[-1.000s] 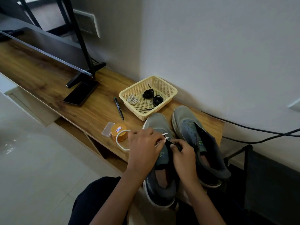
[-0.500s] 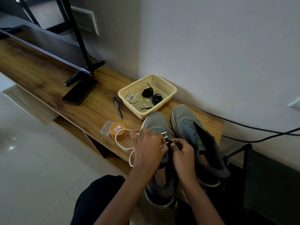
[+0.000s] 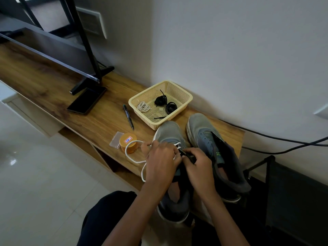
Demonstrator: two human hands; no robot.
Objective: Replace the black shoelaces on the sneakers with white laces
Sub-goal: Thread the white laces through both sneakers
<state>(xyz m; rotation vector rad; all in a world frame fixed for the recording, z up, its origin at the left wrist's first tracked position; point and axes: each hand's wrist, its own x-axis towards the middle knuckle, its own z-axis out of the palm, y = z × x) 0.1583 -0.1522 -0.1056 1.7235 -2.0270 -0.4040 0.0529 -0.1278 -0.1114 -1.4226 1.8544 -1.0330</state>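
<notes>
Left hand, right hand side by side, fingers curled.

The long brown wooden shelf before me has a matt, grained face. The cream rectangular basket is perforated plastic. The left grey sneaker is matt cloth with a smooth white sole edge; the white round lace is woven cord. The pale floor tiles shine glossy.
</notes>
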